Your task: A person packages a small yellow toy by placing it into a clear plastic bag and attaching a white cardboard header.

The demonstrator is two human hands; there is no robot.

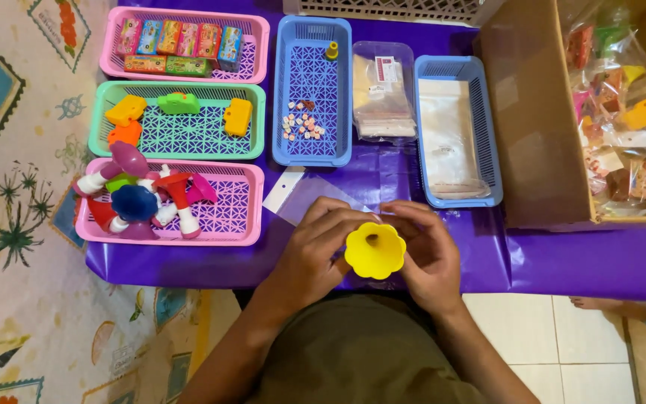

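Both hands on 1 yellow flower-shaped horn (374,251), held at the near edge of the purple surface (585,262), bell facing up. Left hand (315,251) curled around its left side, right hand (429,251) around the right. Clear bag (304,198) just beyond the fingers; pink basket (226,217) of toy horns to the left.

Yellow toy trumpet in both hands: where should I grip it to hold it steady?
Grip the narrow stem behind the flared bell of the yellow toy trumpet, closing in from both sides. The left hand and right hand already flank it; the scalloped bell faces the camera, too wide to pinch.
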